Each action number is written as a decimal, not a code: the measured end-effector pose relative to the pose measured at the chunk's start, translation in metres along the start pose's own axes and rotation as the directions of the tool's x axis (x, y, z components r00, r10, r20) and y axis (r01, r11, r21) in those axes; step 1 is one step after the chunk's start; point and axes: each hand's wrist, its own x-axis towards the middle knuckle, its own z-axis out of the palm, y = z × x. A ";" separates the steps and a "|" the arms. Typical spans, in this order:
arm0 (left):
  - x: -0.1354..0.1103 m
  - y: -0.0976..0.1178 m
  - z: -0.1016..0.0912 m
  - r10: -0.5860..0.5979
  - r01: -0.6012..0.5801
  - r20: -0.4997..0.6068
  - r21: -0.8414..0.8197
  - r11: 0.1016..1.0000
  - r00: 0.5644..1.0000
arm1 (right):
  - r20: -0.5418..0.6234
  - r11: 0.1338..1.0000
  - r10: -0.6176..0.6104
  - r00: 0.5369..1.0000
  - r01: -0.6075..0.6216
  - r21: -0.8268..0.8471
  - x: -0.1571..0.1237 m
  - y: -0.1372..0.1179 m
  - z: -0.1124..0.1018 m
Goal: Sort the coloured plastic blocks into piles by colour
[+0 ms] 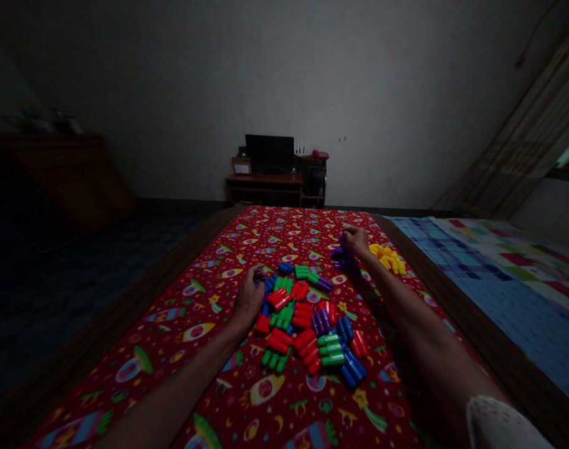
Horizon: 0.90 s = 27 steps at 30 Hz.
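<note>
My right hand [358, 242] is over a small group of purple toy blocks [346, 260], its fingers closed on one purple block [343, 239]. Just right of that hand lies a heap of yellow blocks [387, 258]. My left hand [249, 297] rests at the left edge of a mixed pile, loosely curved with thumb and fingers apart, and nothing shows in it. Beside its fingers are blue blocks [267, 285]. The pile also holds red blocks [279, 341], green blocks [331, 350] and a purple block [320, 322]. Each block has several rounded, tube-like sections.
A red cloth [204, 368] printed with rockets and stars covers the long surface under the blocks. Brown edging [181, 249] runs along its sides. Beyond stands a desk [265, 181] with a monitor [270, 153]. Checked bedding [452, 249] lies to the right.
</note>
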 end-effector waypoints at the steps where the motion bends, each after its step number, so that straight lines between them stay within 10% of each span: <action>1: 0.000 0.001 0.000 -0.001 0.001 0.000 0.001 1.000 1.000 | 0.011 1.000 0.014 1.000 -0.014 -0.023 -0.001 0.001 0.003; 12: 0.002 0.003 0.001 -0.031 0.032 0.012 -0.049 0.998 0.999 | 0.072 0.967 -0.083 0.994 0.098 -0.236 -0.030 -0.021 -0.014; 19: 0.001 0.001 0.001 -0.005 0.005 0.009 -0.042 0.999 1.000 | 0.607 0.797 -0.241 0.758 0.511 -0.322 -0.103 -0.050 0.001; 22: -0.003 0.010 -0.002 0.059 -0.058 0.037 -0.044 0.997 0.998 | 0.603 0.810 -0.235 0.762 0.497 -0.312 -0.113 -0.057 0.003; 27: -0.012 0.026 -0.001 0.307 -0.318 0.177 0.037 0.947 0.935 | 0.453 0.775 -0.596 0.663 0.623 0.106 -0.113 -0.078 0.009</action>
